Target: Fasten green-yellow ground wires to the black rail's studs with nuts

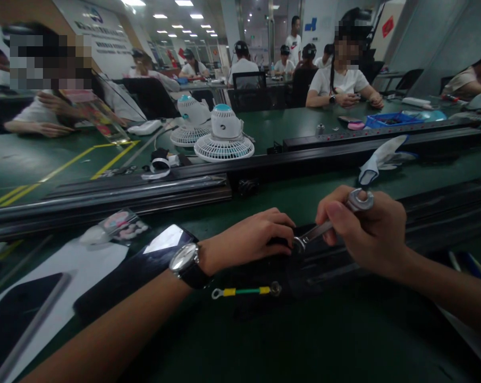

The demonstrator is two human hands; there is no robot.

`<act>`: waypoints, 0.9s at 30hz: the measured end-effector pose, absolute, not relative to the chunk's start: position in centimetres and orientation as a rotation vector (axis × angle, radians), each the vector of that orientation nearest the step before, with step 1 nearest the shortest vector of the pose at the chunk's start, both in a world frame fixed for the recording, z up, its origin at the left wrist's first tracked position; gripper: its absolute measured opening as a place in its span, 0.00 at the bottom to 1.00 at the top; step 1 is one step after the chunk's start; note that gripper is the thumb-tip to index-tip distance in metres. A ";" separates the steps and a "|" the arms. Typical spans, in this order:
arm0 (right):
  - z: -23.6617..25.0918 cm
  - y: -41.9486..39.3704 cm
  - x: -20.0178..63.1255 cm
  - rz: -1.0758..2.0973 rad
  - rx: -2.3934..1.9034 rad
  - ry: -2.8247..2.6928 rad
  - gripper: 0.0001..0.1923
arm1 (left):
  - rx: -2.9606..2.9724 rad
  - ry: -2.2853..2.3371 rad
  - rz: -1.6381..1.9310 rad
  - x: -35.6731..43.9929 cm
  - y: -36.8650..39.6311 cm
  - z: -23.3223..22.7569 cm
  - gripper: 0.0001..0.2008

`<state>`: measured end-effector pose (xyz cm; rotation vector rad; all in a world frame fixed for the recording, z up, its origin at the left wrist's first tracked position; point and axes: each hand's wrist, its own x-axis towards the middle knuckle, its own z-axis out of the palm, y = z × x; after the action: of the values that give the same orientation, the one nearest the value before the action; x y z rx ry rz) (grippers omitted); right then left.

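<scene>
Watching remotely, I see the right hand [370, 229] with its grip clamped on a combination wrench [318, 232], right of frame centre; I cannot tell whether the left hand [262, 232] grips anything. A poorly seated ring end [299, 244] could slip, striking the left hand.

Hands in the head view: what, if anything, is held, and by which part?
Right hand: a wrench, by its shaft near the open end. Left hand: cannot be told.

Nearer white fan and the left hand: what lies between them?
From the nearer white fan to the left hand, the head view shows a long black rail, a small dark bundle, then green tabletop.
</scene>
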<state>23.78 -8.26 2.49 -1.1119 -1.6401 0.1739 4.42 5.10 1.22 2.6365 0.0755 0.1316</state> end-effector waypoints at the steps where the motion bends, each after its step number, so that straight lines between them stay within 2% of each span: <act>1: 2.4 -8.3 23.8 0.169 -1.113 -1.650 0.12 | 2.635 0.073 0.137 4.4 5.1 1.2 0.04; 13: 3.1 -9.6 24.4 0.147 -1.117 -1.661 0.10 | 2.694 0.065 0.241 4.2 4.6 0.1 0.07; 21: 3.9 -9.7 23.6 0.207 -1.063 -1.895 0.07 | 2.683 0.039 0.300 4.0 4.8 -0.9 0.09; 27: 4.0 -9.7 24.3 0.254 -1.068 -1.880 0.06 | 2.608 0.054 0.310 3.7 5.0 -1.0 0.05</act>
<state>24.32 -9.73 4.03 -1.0676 -1.8799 0.2544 3.68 4.98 -1.05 2.6077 0.0541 0.3101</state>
